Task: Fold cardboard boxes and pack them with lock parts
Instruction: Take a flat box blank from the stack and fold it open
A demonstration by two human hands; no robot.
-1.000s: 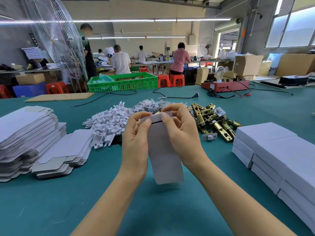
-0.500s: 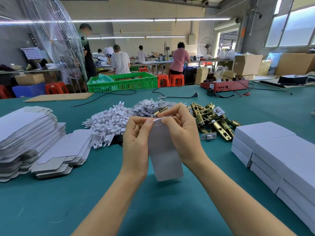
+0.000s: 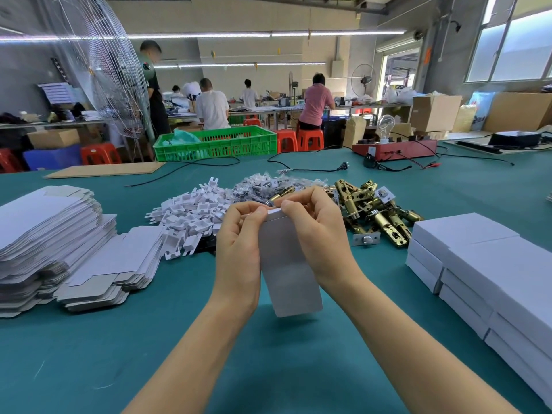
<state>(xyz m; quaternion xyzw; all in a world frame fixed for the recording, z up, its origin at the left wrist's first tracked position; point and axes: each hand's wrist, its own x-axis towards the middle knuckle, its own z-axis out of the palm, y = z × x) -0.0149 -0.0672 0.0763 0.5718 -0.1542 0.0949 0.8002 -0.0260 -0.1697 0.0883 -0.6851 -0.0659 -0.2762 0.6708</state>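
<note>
A small white cardboard box (image 3: 288, 270) stands upright over the teal table (image 3: 268, 369), held between both hands. My left hand (image 3: 239, 243) grips its left side, thumb and fingers curled at the top edge. My right hand (image 3: 316, 234) grips the right side, fingers curled over the top flap, which lies shut. Brass lock latches (image 3: 376, 213) lie in a heap just behind my right hand. White plastic inserts (image 3: 191, 216) and small bagged parts (image 3: 263, 186) are piled behind my left hand.
Stacks of flat unfolded box blanks (image 3: 50, 243) sit at the left. Finished white boxes (image 3: 484, 264) are stacked at the right. A green crate (image 3: 218, 143), cables, a red test box (image 3: 394, 147) and a fan (image 3: 98, 70) stand at the far edge. People work beyond.
The box's top flap has gone from slightly raised to pressed down flat. Both hands have closed in over the top edge; the box has barely moved.
</note>
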